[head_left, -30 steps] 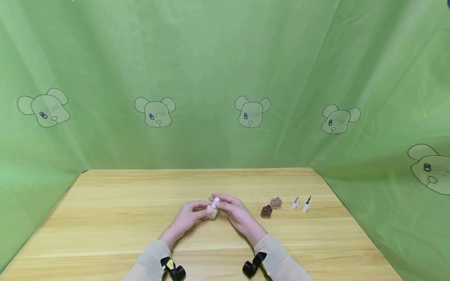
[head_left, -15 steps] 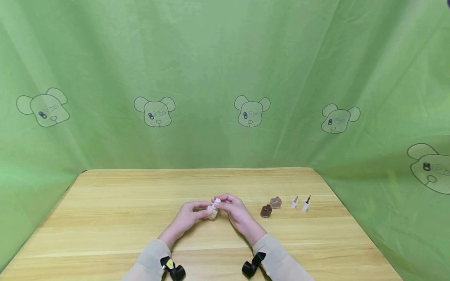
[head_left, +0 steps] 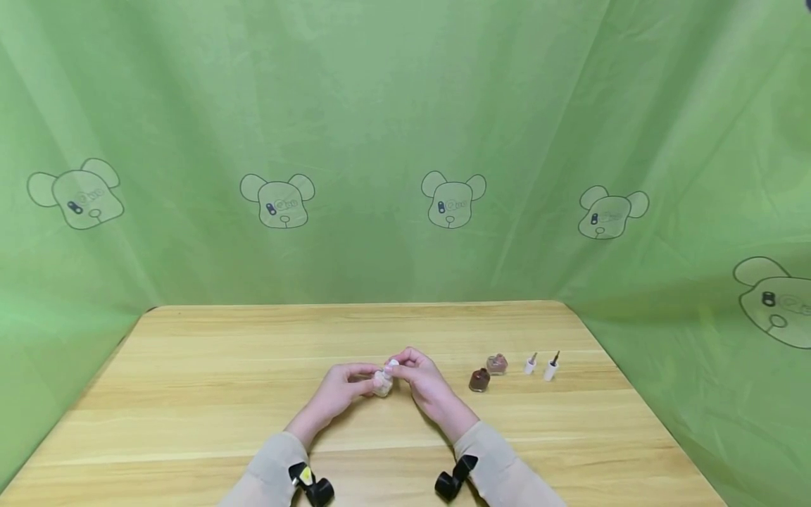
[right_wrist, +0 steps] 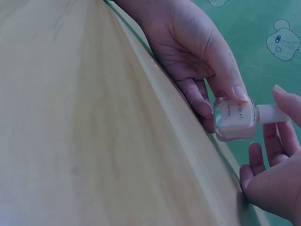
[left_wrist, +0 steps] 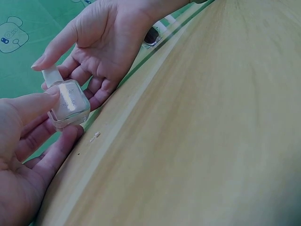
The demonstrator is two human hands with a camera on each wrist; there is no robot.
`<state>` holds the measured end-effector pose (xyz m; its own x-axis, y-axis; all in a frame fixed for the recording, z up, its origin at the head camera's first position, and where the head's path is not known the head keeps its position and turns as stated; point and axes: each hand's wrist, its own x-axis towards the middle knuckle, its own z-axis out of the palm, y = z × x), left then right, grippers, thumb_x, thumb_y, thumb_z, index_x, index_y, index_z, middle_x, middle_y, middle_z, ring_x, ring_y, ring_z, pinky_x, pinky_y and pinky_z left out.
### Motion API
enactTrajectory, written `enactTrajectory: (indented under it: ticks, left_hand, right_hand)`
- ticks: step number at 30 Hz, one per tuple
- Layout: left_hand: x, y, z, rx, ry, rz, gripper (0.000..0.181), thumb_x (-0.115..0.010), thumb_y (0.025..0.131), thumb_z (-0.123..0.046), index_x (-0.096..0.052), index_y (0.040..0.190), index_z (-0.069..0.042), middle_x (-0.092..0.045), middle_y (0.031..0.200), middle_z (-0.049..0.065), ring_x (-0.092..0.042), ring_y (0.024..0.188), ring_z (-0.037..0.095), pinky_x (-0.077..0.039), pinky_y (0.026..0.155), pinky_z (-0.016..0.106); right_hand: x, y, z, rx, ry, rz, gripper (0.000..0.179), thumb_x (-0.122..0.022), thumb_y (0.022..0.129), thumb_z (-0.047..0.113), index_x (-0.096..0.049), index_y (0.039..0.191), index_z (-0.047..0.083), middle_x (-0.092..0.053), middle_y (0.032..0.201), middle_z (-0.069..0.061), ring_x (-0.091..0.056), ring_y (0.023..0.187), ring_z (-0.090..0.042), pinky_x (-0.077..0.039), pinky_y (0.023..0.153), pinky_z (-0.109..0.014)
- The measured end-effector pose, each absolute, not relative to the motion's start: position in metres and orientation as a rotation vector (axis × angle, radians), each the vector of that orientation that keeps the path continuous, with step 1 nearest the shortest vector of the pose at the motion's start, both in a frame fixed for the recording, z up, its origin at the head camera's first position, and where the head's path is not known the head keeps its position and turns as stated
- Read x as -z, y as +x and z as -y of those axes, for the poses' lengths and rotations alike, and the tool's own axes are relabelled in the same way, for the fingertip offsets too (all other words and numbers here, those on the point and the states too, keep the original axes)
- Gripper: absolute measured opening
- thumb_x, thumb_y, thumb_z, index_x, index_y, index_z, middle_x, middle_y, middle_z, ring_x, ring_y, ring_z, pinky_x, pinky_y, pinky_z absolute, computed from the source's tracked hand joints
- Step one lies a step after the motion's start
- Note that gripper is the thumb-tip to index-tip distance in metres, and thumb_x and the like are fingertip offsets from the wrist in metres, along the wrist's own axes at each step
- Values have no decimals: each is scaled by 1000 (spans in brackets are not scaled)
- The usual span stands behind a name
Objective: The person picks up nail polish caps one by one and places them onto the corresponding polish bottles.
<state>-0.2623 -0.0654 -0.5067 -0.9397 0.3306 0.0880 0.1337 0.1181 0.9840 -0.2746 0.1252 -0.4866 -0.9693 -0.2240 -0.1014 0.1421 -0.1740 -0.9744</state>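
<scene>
A small clear glass nail polish bottle [right_wrist: 235, 123] with pale contents and a white cap [right_wrist: 272, 113] is held tilted between both hands, close over the table. My left hand [head_left: 342, 389] grips the glass body, thumb on the labelled face and fingers beneath. The white cap is pinched between the thumb and fingers of my right hand [head_left: 427, 384]. In the left wrist view the cap [left_wrist: 51, 75] sits at the bottle's neck, and the right hand's lower fingers curl loosely below it.
Right of the hands stand a dark red nail polish bottle [head_left: 479, 380] and a pinkish one [head_left: 497, 364], both uncapped. Beyond them two white caps [head_left: 530, 364] stand with brushes pointing up. Small pale flecks [left_wrist: 96, 135] lie on the wooden table [head_left: 222, 394]. A green curtain [head_left: 367, 105] hangs behind.
My right fingers have shifted slightly and curled more over the white cap, so less of it shows. The left hand and the bottle stay nearly in place.
</scene>
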Motion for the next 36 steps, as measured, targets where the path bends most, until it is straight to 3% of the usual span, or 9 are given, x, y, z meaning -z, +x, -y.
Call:
enactTrajectory:
  ticks: [3,7,13,23,28,36]
  left_hand:
    - [507,-263,66,-1937,455,-2225,37,-70,89,-16,-65,120,4,-68,118,23,-69,92,16,-59,79,25]
    - [508,-263,65,-1958,425,-2195,39,-70,89,-17,-63,121,6,-67,119,24,-69,91,15,-59,79,26]
    - [507,-263,65,-1984,369,-2157,42,-71,89,-19,-62,122,6,-67,118,23,-68,90,13,-59,81,28]
    - [506,-262,65,-2002,375,-2144,40,-71,89,-16,-62,121,7,-66,119,24,-68,92,14,-59,81,28]
    - [506,-262,65,-2001,392,-2149,38,-70,89,-13,-62,120,8,-66,119,25,-69,91,15,-60,81,28]
    - [504,-261,65,-1974,395,-2180,36,-71,88,-11,-64,118,6,-68,115,23,-69,90,17,-60,80,28]
  right_hand:
    - [487,-275,-127,2222,-131,-1807,21,-66,84,-1,-66,101,10,-71,97,5,-60,102,-14,-31,106,-36]
    - [488,-277,-129,2218,-168,-1735,37,-63,87,0,-63,124,4,-71,115,1,-56,114,-14,-19,117,-44]
    - [489,-278,-131,2201,-186,-1727,41,-62,89,2,-59,130,1,-69,123,-1,-54,121,-13,-16,120,-46]
    - [490,-278,-133,2186,-226,-1736,33,-62,90,1,-65,123,6,-74,110,6,-63,111,-9,-28,115,-37]
    - [490,-278,-132,2190,-219,-1751,26,-63,89,-1,-71,106,17,-75,102,9,-63,107,-10,-34,106,-29]
    - [485,-275,-130,2229,-165,-1756,23,-65,85,-4,-67,89,19,-74,92,8,-64,100,-12,-35,104,-30]
